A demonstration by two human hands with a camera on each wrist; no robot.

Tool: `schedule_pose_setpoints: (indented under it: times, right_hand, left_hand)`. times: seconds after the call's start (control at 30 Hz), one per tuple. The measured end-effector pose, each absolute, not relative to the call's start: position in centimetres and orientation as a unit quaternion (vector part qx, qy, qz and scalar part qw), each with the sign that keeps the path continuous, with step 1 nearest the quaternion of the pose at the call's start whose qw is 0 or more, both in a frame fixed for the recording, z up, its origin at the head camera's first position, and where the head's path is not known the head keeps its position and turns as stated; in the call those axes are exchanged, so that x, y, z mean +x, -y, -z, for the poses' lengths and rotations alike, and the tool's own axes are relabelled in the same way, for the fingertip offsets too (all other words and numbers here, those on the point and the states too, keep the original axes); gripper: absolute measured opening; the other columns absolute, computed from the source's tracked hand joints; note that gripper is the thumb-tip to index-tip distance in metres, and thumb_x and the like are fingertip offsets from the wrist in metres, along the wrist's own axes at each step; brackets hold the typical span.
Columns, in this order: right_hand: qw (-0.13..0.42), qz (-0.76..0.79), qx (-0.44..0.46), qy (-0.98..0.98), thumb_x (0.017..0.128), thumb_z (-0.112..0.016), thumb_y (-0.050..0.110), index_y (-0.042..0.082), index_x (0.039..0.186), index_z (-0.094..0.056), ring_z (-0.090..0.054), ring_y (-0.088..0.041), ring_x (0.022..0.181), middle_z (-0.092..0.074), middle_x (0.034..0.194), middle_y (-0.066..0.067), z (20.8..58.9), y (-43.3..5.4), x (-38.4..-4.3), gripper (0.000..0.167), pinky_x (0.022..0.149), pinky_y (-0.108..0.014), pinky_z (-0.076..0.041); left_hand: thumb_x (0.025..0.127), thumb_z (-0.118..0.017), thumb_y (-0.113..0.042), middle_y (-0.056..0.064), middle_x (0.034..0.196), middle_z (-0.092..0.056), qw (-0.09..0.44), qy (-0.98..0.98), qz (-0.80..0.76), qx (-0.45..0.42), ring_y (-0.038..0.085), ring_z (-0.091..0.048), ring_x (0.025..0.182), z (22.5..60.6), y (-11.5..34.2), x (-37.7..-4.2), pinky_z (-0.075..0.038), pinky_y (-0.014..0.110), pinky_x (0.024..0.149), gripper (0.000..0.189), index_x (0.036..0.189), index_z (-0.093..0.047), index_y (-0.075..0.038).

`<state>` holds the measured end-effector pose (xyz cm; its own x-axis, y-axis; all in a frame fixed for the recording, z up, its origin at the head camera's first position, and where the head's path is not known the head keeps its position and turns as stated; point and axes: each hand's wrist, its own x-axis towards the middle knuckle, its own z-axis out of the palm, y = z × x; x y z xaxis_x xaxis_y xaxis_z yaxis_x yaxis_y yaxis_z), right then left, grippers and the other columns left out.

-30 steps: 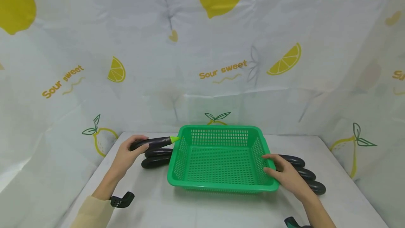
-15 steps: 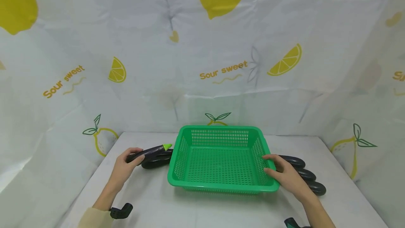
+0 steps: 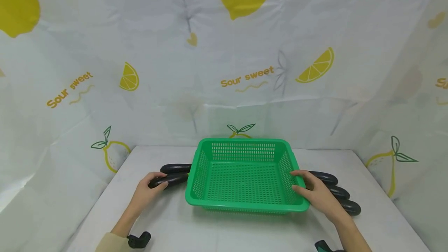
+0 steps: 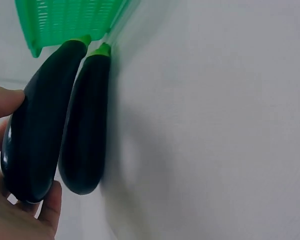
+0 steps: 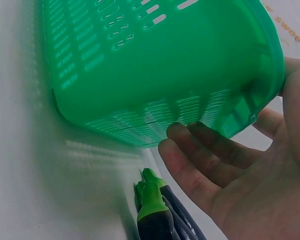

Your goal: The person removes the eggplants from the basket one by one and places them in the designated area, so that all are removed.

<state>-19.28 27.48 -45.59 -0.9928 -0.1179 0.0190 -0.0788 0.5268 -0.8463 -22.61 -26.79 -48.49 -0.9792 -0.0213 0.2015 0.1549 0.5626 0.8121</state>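
Note:
My left hand [image 3: 148,186] grips a dark eggplant [image 4: 40,120] around its thick end, its green stem [image 4: 81,39] pointing toward the basket. Beside and just under it, a second eggplant [image 4: 85,125] lies on the white table, mostly hidden by the held one in the head view. Farther back is another eggplant [image 3: 175,168]. A green plastic basket [image 3: 246,206] stands in the middle with nothing inside. My right hand [image 3: 315,191] holds its right rim, with thumb and fingertip over the edge and other fingers [image 5: 205,155] against the outer wall.
To the right of the basket lie three more eggplants [image 3: 350,207], partly behind the right hand; their green stems [image 5: 152,200] show under the basket wall in the right wrist view. A white lemon-print sheet [image 3: 157,100] rises behind the table [image 3: 241,232].
My left hand has lowered the eggplant and brought it nearer to me, from above the far eggplants down onto the near one. The right hand and basket have stayed put.

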Motion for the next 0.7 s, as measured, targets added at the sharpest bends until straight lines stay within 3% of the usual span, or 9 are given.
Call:
schedule_pose_setpoints:
  times: [0.3, 0.7]
  right_hand:
    - [0.02, 0.485, -0.055, -0.873, 0.1, -0.066, 0.026, 0.006, 0.145, -0.048, -0.031, -0.058, 0.14, -0.028, 0.158, -0.033, 45.5, -27.5, -19.3, 0.053, 0.105, -0.068, -0.036]
    - [0.025, 0.487, -0.052, -0.871, 0.1, -0.067, 0.031, 0.007, 0.146, -0.047, -0.03, -0.057, 0.141, -0.027, 0.159, -0.032, 45.6, -27.8, -19.3, 0.056, 0.105, -0.067, -0.036]
  left_hand:
    - [0.087, -0.079, -0.011, 0.016, 0.119, -0.068, 0.142, 0.899, 0.405, -0.091, 0.04, -0.057, 0.118, 50.0, 26.1, -23.1, -0.038, 0.061, 0.102, 0.027, 0.112, -0.072, -0.004]
    - [0.084, -0.082, -0.009, 0.017, 0.118, -0.065, 0.153, 0.935, 0.304, -0.096, 0.04, -0.052, 0.115, 49.9, 24.8, -23.4, -0.039, 0.063, 0.098, 0.025, 0.107, -0.074, -0.008]
